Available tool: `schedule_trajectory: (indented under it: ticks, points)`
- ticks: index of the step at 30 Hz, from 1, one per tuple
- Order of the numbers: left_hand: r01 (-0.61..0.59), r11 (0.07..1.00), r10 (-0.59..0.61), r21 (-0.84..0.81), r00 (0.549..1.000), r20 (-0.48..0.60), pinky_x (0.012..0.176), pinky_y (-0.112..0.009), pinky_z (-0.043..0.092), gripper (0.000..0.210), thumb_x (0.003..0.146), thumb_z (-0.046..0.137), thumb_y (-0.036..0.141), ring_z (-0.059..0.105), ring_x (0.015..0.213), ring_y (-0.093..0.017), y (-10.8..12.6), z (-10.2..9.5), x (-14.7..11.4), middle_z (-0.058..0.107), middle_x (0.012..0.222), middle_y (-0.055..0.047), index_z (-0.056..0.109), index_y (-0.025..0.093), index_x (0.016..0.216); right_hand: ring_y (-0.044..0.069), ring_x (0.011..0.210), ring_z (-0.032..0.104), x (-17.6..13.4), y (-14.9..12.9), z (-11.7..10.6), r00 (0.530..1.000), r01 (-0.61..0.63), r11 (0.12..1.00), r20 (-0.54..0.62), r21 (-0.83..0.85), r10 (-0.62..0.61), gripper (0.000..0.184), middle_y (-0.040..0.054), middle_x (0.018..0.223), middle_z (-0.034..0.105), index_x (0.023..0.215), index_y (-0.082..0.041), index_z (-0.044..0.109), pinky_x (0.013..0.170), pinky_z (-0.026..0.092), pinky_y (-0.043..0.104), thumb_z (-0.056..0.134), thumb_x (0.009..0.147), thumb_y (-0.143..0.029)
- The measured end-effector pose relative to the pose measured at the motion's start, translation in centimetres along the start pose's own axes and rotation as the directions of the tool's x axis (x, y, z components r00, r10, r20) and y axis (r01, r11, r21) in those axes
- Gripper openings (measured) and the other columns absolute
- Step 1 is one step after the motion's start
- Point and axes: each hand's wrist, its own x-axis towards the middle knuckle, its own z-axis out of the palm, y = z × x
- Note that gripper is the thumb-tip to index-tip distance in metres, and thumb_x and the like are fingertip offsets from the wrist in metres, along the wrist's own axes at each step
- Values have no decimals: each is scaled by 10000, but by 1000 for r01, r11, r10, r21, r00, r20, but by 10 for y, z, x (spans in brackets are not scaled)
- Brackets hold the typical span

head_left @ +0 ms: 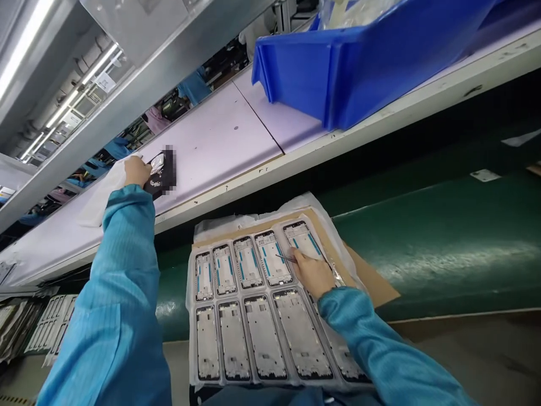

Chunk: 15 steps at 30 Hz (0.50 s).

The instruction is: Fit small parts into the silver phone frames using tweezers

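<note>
On the white shelf at the left, my left hand (136, 171) has its fingers curled at the edge of a dark flat item (159, 183) with shiny clear and silvery pieces on it. What the fingertips pinch is hidden. My right hand (315, 274) is closed around thin metal tweezers (286, 259), whose tips point left over a phone frame (274, 259) in the upper row. A translucent plastic tray (242, 294) holds two rows of phone frames. Blue strips show on the upper-row frames; the lower-row frames (265, 338) are plain grey. My right forearm partly covers the rightmost ones.
A large blue bin (338, 73) with plastic bags inside stands on the white shelf (211, 141). Brown cardboard (372, 282) juts out beside the tray. Behind lies a green surface (443, 242). More stacked trays (51, 321) sit at lower left. A metal beam (139, 84) crosses above.
</note>
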Motion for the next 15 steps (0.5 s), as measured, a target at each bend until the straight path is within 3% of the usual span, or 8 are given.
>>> schedule_trajectory:
  ticks: [4,7,9,11,13,15]
  points:
    - [52,992,-57,-117,998,-40,1010,-378,459,128,826,531,60,633,1043,-220,0,-14,-3,704,1033,-119,608,51,928,254,777,727,-1,3,9,998,-5,999,-69,31,7,309,108,994,772,1246,-165,662,607,427,302,509,978,-183]
    - [13,910,-71,-415,990,-124,904,-287,498,137,867,535,103,635,892,-155,9,-23,-46,712,982,-63,648,107,945,230,746,685,-1,3,11,947,61,986,-321,154,-8,269,118,954,718,1058,-148,726,600,454,305,475,984,-207]
    - [7,669,-129,-743,986,-108,753,-257,505,84,863,598,179,599,742,-131,26,-25,-102,701,896,-40,668,133,870,223,737,655,-4,-1,-2,839,173,944,-544,280,7,289,111,890,653,981,-146,740,612,492,316,469,993,-244]
    - [34,343,-53,-939,998,16,645,-241,476,136,812,728,278,544,629,-106,55,-26,-174,679,808,-17,690,153,849,222,769,645,-13,-8,-29,721,323,858,-691,398,49,265,93,871,600,991,-160,749,650,533,327,509,994,-273]
    - [137,-4,129,-991,982,135,611,-236,465,249,749,833,373,529,600,-99,91,-28,-244,650,741,-1,690,174,796,225,844,651,-26,-17,-67,664,439,754,-742,489,94,225,93,944,600,1017,-199,762,695,561,344,553,994,-279]
    - [294,-265,292,-918,932,214,573,-226,447,309,725,878,419,530,598,-104,124,-34,-298,616,682,6,677,185,745,240,906,657,-39,-24,-106,650,515,650,-749,558,128,247,93,989,613,1008,-241,783,723,575,382,555,1011,-335]
